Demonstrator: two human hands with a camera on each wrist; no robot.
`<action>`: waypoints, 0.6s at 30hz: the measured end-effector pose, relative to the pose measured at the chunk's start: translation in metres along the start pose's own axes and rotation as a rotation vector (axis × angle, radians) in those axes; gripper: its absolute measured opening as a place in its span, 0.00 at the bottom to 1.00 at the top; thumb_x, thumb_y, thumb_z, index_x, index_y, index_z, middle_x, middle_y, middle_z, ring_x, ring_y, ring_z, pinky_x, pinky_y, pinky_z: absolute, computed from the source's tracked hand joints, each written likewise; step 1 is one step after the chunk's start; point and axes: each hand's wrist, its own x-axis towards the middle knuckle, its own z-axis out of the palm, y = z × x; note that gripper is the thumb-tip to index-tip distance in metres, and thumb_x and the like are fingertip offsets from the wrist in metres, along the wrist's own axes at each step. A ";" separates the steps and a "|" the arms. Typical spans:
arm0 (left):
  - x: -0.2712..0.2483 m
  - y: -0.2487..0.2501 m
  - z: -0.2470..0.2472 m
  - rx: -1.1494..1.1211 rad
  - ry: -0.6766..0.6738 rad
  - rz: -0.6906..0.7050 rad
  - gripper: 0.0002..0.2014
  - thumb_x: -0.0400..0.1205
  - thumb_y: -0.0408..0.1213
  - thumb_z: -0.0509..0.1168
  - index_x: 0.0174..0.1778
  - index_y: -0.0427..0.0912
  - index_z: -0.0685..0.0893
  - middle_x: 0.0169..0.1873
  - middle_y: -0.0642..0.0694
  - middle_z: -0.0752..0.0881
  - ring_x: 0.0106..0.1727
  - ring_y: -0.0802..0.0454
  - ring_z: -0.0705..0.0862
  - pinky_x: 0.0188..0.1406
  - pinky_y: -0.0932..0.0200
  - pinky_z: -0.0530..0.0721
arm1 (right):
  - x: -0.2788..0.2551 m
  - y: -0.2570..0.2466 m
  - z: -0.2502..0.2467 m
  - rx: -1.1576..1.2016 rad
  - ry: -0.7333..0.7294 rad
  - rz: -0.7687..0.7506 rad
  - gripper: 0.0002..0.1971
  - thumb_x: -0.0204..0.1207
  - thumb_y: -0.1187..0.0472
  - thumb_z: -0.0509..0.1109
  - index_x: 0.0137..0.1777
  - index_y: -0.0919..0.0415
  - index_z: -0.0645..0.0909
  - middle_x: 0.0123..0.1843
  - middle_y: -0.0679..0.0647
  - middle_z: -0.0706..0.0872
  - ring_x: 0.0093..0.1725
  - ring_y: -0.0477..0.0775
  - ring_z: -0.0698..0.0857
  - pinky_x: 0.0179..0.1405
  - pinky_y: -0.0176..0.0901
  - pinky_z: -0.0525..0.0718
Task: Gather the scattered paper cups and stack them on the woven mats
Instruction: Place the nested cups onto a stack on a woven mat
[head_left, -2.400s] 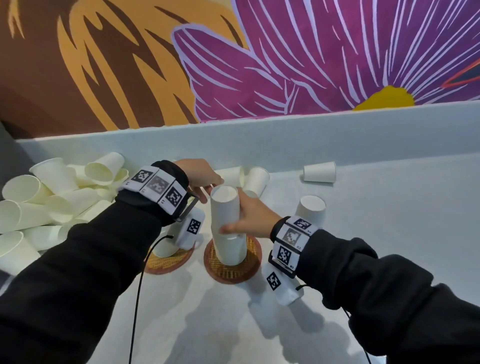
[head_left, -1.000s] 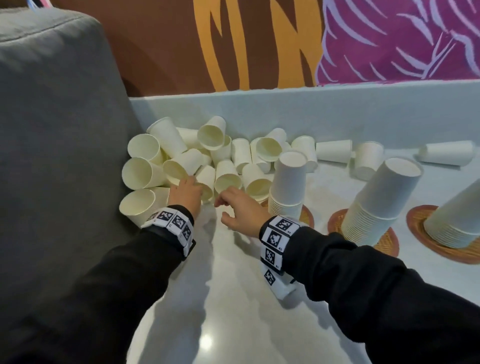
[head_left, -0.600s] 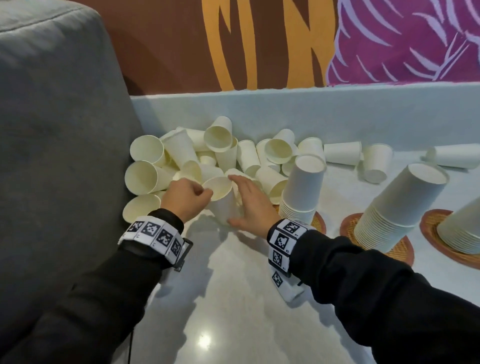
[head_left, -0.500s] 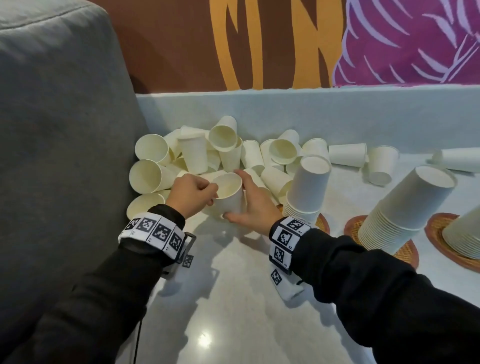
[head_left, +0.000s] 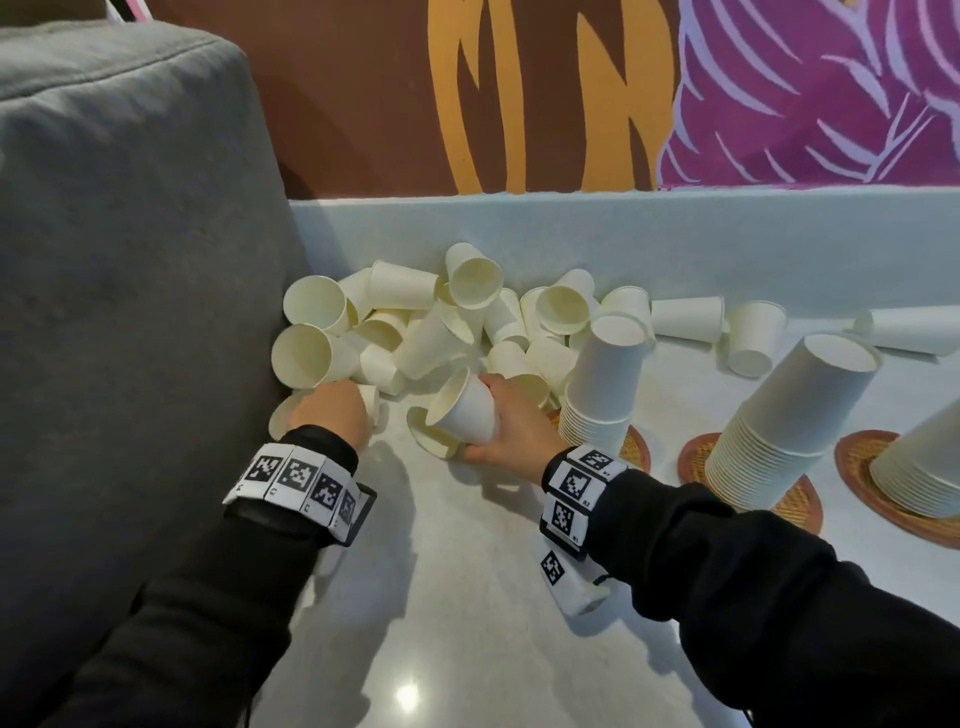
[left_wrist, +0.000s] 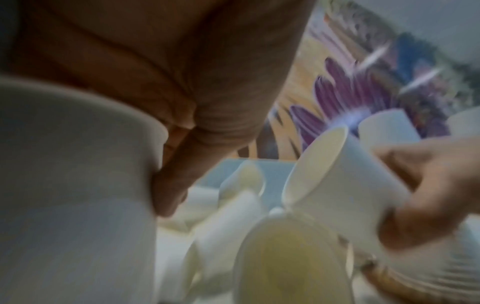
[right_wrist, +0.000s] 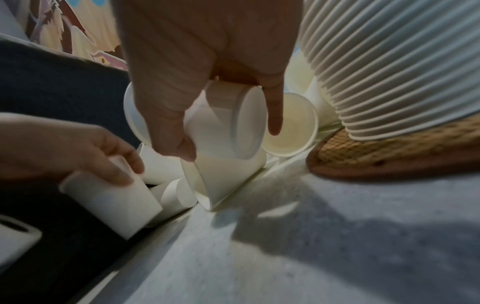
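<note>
Several white paper cups lie in a pile (head_left: 441, 322) against the back ledge. My right hand (head_left: 480, 418) grips one cup (head_left: 457, 410) tilted, mouth up and to the left, just above another lying cup (head_left: 423, 434). The right wrist view shows that held cup (right_wrist: 226, 123) between thumb and fingers. My left hand (head_left: 335, 410) grips a cup (head_left: 370, 402) low beside the grey cushion; this cup (right_wrist: 111, 201) shows under its curled fingers. Three upside-down stacks stand on woven mats: the nearest stack (head_left: 605, 384) on its mat (head_left: 634, 449), a middle stack (head_left: 789, 421), and a right stack (head_left: 919, 467).
A grey cushion (head_left: 130, 260) walls off the left side. A pale ledge (head_left: 519, 228) runs along the back under a painted wall. Loose cups (head_left: 685, 318) lie further right by the ledge. Bare tabletop (head_left: 467, 597) lies in front of my hands.
Half a second ago both hands were on one cup. My left hand has moved left and down onto another cup by the cushion; my right hand holds the first cup alone, tilted.
</note>
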 end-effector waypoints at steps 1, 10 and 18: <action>-0.003 0.001 -0.005 -0.024 0.055 0.022 0.13 0.83 0.33 0.58 0.62 0.37 0.80 0.59 0.38 0.85 0.61 0.40 0.82 0.59 0.51 0.79 | -0.003 0.001 -0.001 0.005 -0.002 -0.005 0.42 0.60 0.54 0.81 0.73 0.56 0.64 0.66 0.57 0.76 0.64 0.58 0.77 0.63 0.59 0.78; -0.056 0.060 -0.058 -0.867 0.055 0.423 0.15 0.84 0.47 0.60 0.62 0.43 0.78 0.55 0.44 0.82 0.53 0.47 0.80 0.47 0.57 0.77 | -0.032 -0.028 -0.033 0.151 0.217 -0.124 0.40 0.54 0.58 0.85 0.69 0.53 0.75 0.58 0.55 0.80 0.57 0.57 0.80 0.59 0.58 0.80; -0.045 0.102 -0.080 -1.394 0.181 0.447 0.14 0.84 0.48 0.61 0.52 0.41 0.85 0.44 0.50 0.84 0.49 0.52 0.80 0.51 0.56 0.76 | -0.061 -0.054 -0.110 0.250 0.658 -0.310 0.38 0.54 0.55 0.87 0.64 0.55 0.76 0.58 0.48 0.80 0.55 0.43 0.80 0.54 0.33 0.80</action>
